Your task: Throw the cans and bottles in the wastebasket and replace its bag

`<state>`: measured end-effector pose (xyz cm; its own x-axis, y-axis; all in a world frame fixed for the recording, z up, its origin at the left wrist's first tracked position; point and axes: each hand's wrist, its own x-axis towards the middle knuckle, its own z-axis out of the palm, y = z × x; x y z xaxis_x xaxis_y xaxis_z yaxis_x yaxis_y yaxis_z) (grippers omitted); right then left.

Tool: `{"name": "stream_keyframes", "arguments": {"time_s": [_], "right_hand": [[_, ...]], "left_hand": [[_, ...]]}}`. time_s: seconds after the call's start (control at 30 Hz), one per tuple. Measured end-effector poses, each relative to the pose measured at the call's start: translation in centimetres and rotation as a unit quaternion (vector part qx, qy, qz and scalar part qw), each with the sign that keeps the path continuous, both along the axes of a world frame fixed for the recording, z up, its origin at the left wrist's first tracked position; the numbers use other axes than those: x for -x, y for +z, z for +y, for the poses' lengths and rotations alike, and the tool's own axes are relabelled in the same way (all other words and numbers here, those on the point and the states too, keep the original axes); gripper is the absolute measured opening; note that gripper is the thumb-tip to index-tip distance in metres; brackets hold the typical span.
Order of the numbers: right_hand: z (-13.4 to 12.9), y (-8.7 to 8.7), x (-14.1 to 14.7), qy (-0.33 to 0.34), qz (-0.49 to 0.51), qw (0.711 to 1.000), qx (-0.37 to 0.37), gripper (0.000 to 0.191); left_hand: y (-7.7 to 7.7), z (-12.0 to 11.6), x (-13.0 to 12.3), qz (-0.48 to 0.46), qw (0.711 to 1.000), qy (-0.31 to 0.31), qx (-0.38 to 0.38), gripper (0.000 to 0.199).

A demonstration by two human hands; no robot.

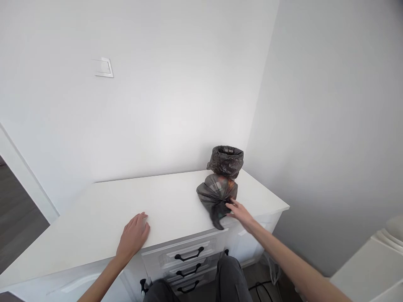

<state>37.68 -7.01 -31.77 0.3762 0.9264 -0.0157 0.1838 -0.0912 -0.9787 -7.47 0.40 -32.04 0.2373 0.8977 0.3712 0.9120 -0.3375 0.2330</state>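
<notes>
A tied black plastic bag [217,191] sits near the front right of the white cabinet top, with colourful contents showing faintly through it. Its gathered neck hangs toward the front edge. My right hand [239,213] reaches to the right side of that neck, fingers apart and fingertips against the plastic; no firm grip shows. Behind it stands a black bag-lined container [226,161], open at the top; what it holds cannot be made out. My left hand [134,235] rests palm down on the countertop [170,205], fingers slightly bent, holding nothing.
White drawers with black handles [189,254] lie below the top, close to my knees [231,277]. Walls meet in a corner behind the bags. A light switch [103,67] is on the wall. Dark cables [262,285] and clear plastic lie on the floor; a white surface [365,264] stands at right.
</notes>
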Motion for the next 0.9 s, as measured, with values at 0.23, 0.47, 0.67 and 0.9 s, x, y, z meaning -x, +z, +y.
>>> {"name": "stream_keyframes", "arguments": {"time_s": [0.23,0.47,0.67,0.9], "right_hand": [[0.8,-2.0,5.1,-0.068,-0.097,0.986,-0.119,0.028],[0.3,0.0,5.8,0.005,-0.373,0.917,-0.142,0.039],[2.6,3.7,7.4,0.038,-0.548,0.836,0.01,0.034],[2.2,4.7,8.6,0.068,-0.497,0.864,-0.033,0.003]], "left_hand": [[-0.7,0.0,0.1,0.003,1.0,0.002,-0.006,0.038],[-0.9,0.3,-0.1,-0.005,1.0,0.001,0.004,0.038],[-1.0,0.5,0.1,-0.023,1.0,-0.006,-0.003,0.037],[0.9,-2.7,-5.7,-0.062,0.988,-0.123,-0.068,0.027]]}}
